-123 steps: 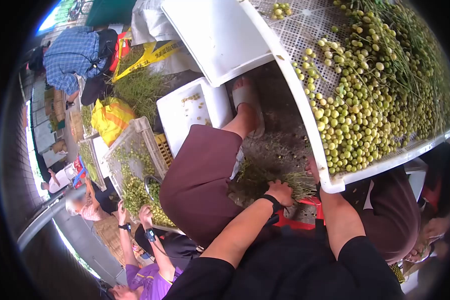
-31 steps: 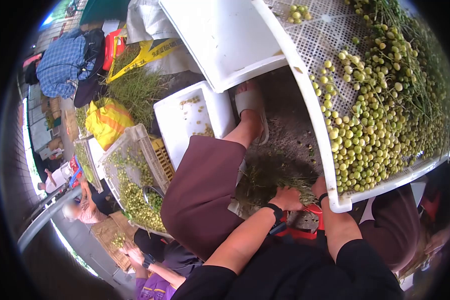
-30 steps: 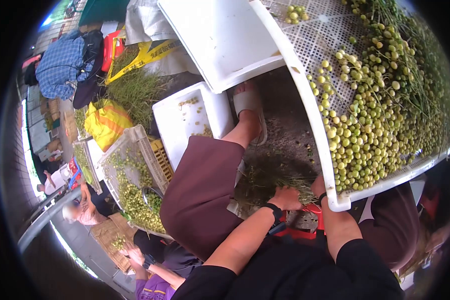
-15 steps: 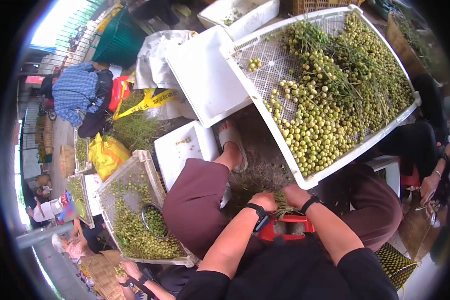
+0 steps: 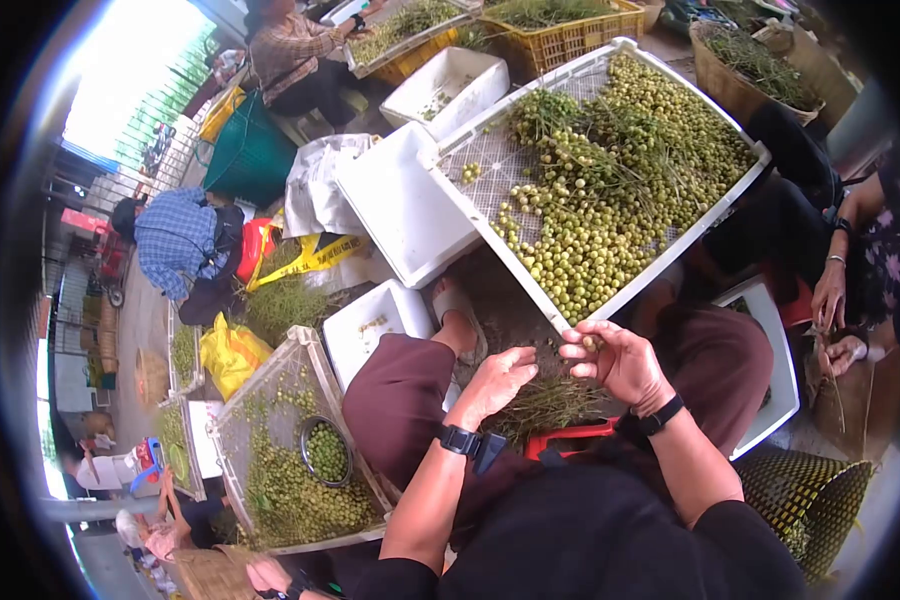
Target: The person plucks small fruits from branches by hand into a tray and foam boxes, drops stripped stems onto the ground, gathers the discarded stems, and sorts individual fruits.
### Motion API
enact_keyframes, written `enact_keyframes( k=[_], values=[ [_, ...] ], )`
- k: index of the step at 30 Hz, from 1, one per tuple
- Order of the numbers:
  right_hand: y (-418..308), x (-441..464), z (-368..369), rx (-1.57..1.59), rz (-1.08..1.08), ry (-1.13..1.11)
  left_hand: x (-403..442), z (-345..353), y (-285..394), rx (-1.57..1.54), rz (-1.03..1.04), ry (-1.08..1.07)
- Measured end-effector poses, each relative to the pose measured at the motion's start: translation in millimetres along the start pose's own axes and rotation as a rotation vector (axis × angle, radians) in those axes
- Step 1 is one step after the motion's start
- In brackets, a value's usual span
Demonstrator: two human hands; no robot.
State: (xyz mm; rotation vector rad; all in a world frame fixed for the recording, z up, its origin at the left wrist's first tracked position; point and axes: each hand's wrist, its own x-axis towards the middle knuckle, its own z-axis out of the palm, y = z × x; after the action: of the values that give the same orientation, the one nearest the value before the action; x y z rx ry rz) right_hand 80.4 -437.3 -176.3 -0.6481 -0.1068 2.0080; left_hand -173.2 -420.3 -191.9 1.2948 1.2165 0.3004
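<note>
My left hand (image 5: 492,384), with a dark watch on its wrist, is raised over my lap, its fingers curled together; anything in them is too small to name. Beside the near corner of the white tray (image 5: 456,190), my right hand (image 5: 620,362) holds a small pale green fruit (image 5: 590,343) between thumb and fingers. Many round green fruits (image 5: 570,262) and thin green stems (image 5: 635,165) lie on that perforated tray. Under my hands, a heap of cut stems (image 5: 548,405) rests on the ground near a red plastic stool (image 5: 570,436).
White foam boxes (image 5: 405,205) stand left of the tray. A second fruit tray (image 5: 270,385) holds a round bowl (image 5: 326,452). Co-workers' hands (image 5: 836,325) are at the right, above a black-yellow basket (image 5: 805,495). Another person in a checked shirt (image 5: 175,240) bends at the left.
Both my hands have risen from the stem heap and moved apart. A small fruit now shows in my right hand. The view has shifted, showing more of the tray and background.
</note>
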Motion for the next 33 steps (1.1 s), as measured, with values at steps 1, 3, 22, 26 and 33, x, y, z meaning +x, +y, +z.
enact_keyframes(
  k=[1, 3, 22, 26, 33],
  values=[
    [0.7, -0.1, -3.8, 0.019, -0.019, -0.019, -5.3, 1.1, 7.8, -0.056, 0.003, -0.014],
    [0.3, -1.9, -11.4, 0.135, -0.021, -0.037, -12.1, 5.4, 14.3, -0.089, 0.039, -0.016],
    [-9.1, 95.1, -44.3, -0.850, -0.284, 0.134, 37.5, 52.0, 66.2, -0.195, 0.475, 0.296],
    [-12.7, 97.3, -53.3, -1.589, -0.530, 0.350, 43.9, 44.9, 68.8, -0.223, 0.408, 0.275],
    [-75.6, 25.0, 15.0, -1.052, -0.538, 0.233, 2.7, 70.2, 138.6, 0.243, 0.453, 0.310]
  ],
)
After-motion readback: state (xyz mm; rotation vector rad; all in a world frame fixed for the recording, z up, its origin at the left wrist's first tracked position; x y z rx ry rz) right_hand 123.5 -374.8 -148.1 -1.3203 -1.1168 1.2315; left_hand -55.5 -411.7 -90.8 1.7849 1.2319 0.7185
